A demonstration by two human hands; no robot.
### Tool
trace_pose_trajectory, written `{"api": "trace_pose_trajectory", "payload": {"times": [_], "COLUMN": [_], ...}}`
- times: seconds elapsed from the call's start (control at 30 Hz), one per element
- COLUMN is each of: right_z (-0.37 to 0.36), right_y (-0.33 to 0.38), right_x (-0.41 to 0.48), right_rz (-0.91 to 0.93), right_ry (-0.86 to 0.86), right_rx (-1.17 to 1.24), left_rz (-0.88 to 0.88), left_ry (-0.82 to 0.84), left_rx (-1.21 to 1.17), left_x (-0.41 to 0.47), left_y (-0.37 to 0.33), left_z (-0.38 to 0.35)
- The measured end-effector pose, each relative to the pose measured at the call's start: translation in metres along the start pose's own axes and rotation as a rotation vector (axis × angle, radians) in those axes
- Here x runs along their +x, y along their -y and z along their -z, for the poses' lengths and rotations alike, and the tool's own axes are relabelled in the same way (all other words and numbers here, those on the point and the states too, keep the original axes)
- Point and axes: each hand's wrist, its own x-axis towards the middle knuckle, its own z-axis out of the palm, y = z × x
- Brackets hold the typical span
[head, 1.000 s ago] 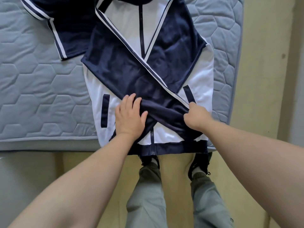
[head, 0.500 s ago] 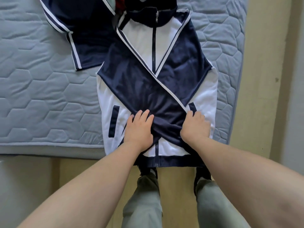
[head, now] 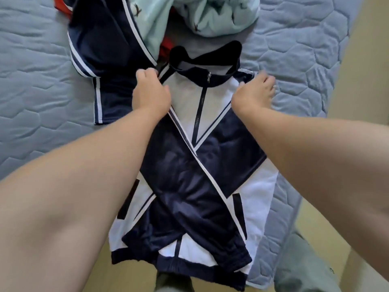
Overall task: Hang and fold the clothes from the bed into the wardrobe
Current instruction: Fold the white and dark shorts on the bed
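Navy-white jacket [head: 210,175], shoulders beneath left hand [head: 150,94], right hand [head: 253,94]

Jacket [head: 187,171]: smooth cloth, slight sheen. Mattress [head: 37,98]: quilted matt fabric. Mint garment [head: 206,15]: soft cloth.

Quilted bed [head: 42,114] w/ jacket [head: 185,165], navy garment [head: 101,39], mint clothes pile [head: 210,15].

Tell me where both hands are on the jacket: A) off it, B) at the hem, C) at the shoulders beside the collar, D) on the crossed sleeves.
C: the left hand and right hand sit at the shoulders of the jacket, one each side of the collar.
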Motion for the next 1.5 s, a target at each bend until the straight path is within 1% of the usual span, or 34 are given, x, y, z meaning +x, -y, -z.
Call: {"api": "trace_pose_trajectory", "payload": {"times": [0.1,0.17,0.2,0.3,0.4,0.47,0.53,0.6,0.67,0.83,0.97,1.03,1.13,1.23,1.37,1.5], "right_z": [-0.008,-0.009,-0.007,0.001,0.011,0.015,0.019,0.022,0.024,0.029,0.038,0.040,0.034,0.024,0.017,0.024], "right_y": [0.011,0.014,0.014,0.014,0.013,0.011,0.006,0.001,-0.004,-0.019,-0.042,-0.058,-0.089,-0.113,-0.130,-0.143], "right_x": [0.037,0.051,0.056,0.070,0.079,0.078,0.070,0.058,0.045,0.012,-0.023,-0.049,-0.092,-0.124,-0.152,-0.168], "right_rz": [-0.119,-0.188,-0.193,-0.097,-0.045,-0.040,0.005,0.064,0.099,0.243,0.417,0.479,0.489,0.487,0.511,0.620], "right_ry": [0.059,0.131,0.163,0.254,0.267,0.267,0.256,0.235,0.223,0.205,0.185,0.195,0.264,0.290,0.330,0.314], "right_rx": [-0.008,0.047,0.064,0.033,0.058,0.119,0.168,0.199,0.235,0.245,0.084,-0.002,-0.102,-0.175,-0.168,-0.138], "left_rz": [0.124,0.191,0.212,0.239,0.279,0.337,0.349,0.305,0.241,0.130,0.060,-0.014,-0.187,-0.259,-0.301,-0.325], "left_ry": [0.048,0.033,0.020,-0.034,-0.093,-0.106,-0.076,-0.034,0.003,0.019,0.085,0.122,0.180,0.217,0.226,0.248], "left_rx": [0.055,0.074,0.086,0.133,0.130,0.052,-0.056,-0.105,-0.084,-0.117,-0.126,-0.049,0.118,0.199,0.182,0.105], "left_x": [0.020,0.026,0.029,0.040,0.054,0.061,0.062,0.057,0.049,0.025,0.000,-0.019,-0.055,-0.086,-0.112,-0.135], "left_y": [-0.012,-0.013,-0.012,-0.009,-0.008,-0.008,-0.009,-0.010,-0.008,0.005,0.026,0.043,0.076,0.109,0.138,0.153], "left_z": [-0.011,-0.014,-0.014,-0.009,0.002,0.011,0.017,0.022,0.024,0.033,0.043,0.045,0.039,0.032,0.023,0.022]}}
